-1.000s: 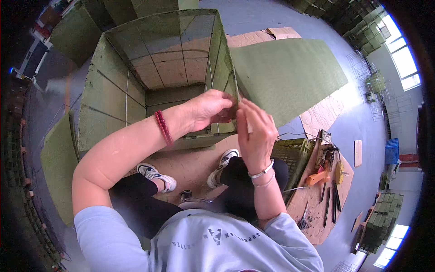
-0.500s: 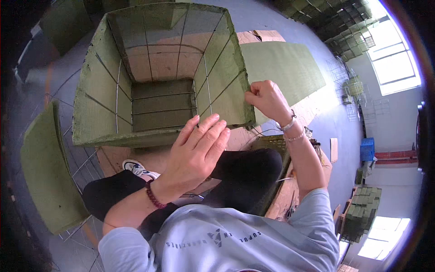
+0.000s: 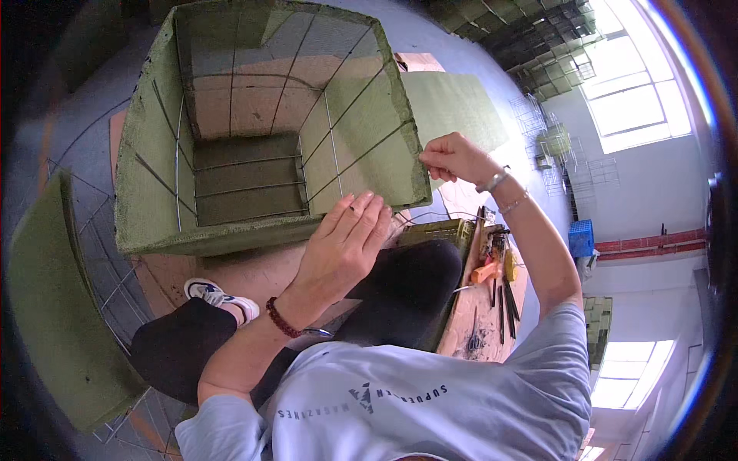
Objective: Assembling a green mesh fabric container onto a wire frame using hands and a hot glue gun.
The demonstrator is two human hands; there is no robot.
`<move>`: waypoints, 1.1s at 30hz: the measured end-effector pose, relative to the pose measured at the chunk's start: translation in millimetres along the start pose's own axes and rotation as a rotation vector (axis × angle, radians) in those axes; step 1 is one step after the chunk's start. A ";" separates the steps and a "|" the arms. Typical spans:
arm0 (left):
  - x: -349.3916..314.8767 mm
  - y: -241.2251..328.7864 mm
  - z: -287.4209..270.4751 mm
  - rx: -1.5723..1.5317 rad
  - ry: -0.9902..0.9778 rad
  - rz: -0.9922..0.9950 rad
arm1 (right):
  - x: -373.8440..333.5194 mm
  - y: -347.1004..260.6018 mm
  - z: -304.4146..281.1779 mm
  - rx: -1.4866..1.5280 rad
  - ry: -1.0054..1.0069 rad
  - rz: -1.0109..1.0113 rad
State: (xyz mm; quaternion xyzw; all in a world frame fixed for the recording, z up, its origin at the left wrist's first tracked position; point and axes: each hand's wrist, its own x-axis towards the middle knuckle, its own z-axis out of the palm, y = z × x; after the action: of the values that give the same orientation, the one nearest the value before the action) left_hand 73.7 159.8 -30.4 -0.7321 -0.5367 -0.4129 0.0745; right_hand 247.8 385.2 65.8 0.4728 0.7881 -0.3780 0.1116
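Observation:
A large open box (image 3: 234, 237) of green mesh-like fabric over a wire frame stands before me, tilted so that its inside shows. My left hand (image 3: 344, 244) lies over the near rim toward its right corner, fingers stretched out and close together; its thumb is hidden. Just off the box's right edge, my right hand (image 3: 460, 160) has its thumb and fingers pinched together. Whatever is in that pinch is too small to make out. Thin dark wire or cord (image 3: 438, 214) curls below the box's right corner.
Green fabric panels (image 3: 65, 315) lean on wire grids at the left. A pale green sheet (image 3: 453, 107) lies beyond the box. By my right knee, a board (image 3: 453, 342) holds tools, including an orange-handled one (image 3: 484, 272). A blue crate (image 3: 581, 238) stands farther right.
The view has shifted, bringing the tools at my right into sight. My right hand has come slightly away from the box's edge. The left hand's fingers have drawn closer together.

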 end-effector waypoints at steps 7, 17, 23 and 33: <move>-1.3 -0.4 -0.5 -0.010 -0.010 0.019 | 10.4 -3.8 5.4 -0.122 0.111 -0.025; -17.2 24.4 -9.3 -0.083 0.057 0.140 | -1.5 -28.8 3.8 -0.113 0.075 0.100; -23.6 38.8 2.3 -0.139 -0.037 0.228 | 12.7 -8.8 32.8 -0.540 0.344 0.005; -30.3 40.3 -10.1 -0.102 -0.026 0.173 | 2.9 -14.3 19.2 -0.062 0.304 0.089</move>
State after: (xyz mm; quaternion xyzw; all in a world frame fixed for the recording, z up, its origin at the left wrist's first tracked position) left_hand 100.0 115.7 -31.1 -0.7838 -0.4507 -0.4221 0.0656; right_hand 230.9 369.8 58.0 0.5553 0.7855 -0.2724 0.0223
